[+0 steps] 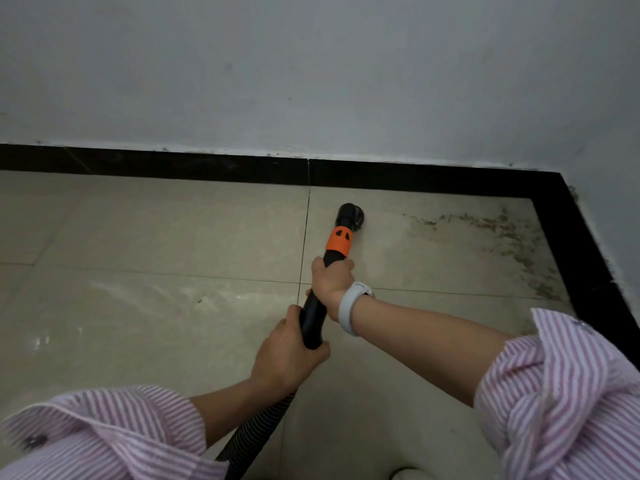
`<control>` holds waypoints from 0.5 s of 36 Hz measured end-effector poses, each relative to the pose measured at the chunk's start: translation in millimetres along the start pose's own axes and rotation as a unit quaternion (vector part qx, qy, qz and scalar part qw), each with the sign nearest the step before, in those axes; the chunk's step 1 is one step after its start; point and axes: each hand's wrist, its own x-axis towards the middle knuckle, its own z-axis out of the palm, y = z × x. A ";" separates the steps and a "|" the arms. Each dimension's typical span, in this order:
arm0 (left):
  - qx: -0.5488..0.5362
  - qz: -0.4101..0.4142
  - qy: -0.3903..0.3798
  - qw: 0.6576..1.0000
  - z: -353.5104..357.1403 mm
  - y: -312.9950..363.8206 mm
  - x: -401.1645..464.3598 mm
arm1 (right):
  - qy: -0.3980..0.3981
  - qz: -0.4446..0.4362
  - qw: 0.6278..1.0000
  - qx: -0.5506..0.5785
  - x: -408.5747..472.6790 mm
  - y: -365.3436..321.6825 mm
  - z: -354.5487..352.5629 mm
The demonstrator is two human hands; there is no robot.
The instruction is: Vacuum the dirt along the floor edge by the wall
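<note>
A person's 2 hands wrap around a black vacuum tube (313,317): the right hand (331,279) near its orange collar (339,242), the left hand (287,355) lower down. The round nozzle (350,214) rests on the tiled floor (138,237), near the black baseboard (207,168). Dirt (502,233) lies right of it, toward the corner.

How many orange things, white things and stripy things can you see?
Orange: 1, the collar on the vacuum wand
White: 1, the wristband
Stripy: 2, the left sleeve and right sleeve
Total: 4
</note>
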 end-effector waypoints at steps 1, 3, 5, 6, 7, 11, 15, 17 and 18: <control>-0.021 -0.013 -0.001 1.000 -4.6 -2.4 1.3 | -0.014 -0.002 1.000 -0.011 -1.1 -3.8 6.6; -0.056 -0.041 -0.002 0.998 -17.1 -8.1 2.7 | -0.055 -0.005 0.998 -0.033 -2.4 -7.1 18.2; -0.076 -0.061 -0.004 0.995 -30.5 -16.2 1.9 | -0.101 0.000 0.994 -0.045 -5.6 -6.7 26.7; -0.084 -0.070 -0.007 0.994 -36.8 -20.7 -0.6 | -0.122 0.009 0.992 -0.032 -9.0 -5.0 31.3; -0.089 -0.077 -0.010 0.993 -42.5 -26.3 -3.6 | -0.144 0.019 0.989 -0.005 -12.2 -2.2 35.7; -0.092 -0.113 -0.007 0.989 -61.2 -58.3 -21.7 | -0.252 0.105 0.953 0.134 -31.1 8.8 56.1; -0.071 -0.143 0.038 0.986 -74.1 -82.3 -45.0 | -0.337 0.143 0.923 0.120 -53.3 10.3 80.3; -0.071 -0.147 0.062 0.985 -80.6 -89.1 -53.9 | -0.348 0.151 0.918 0.113 -62.2 10.3 93.8; -0.071 -0.148 0.071 0.984 -84.2 -92.5 -57.1 | -0.347 0.150 0.919 0.108 -66.2 10.3 99.2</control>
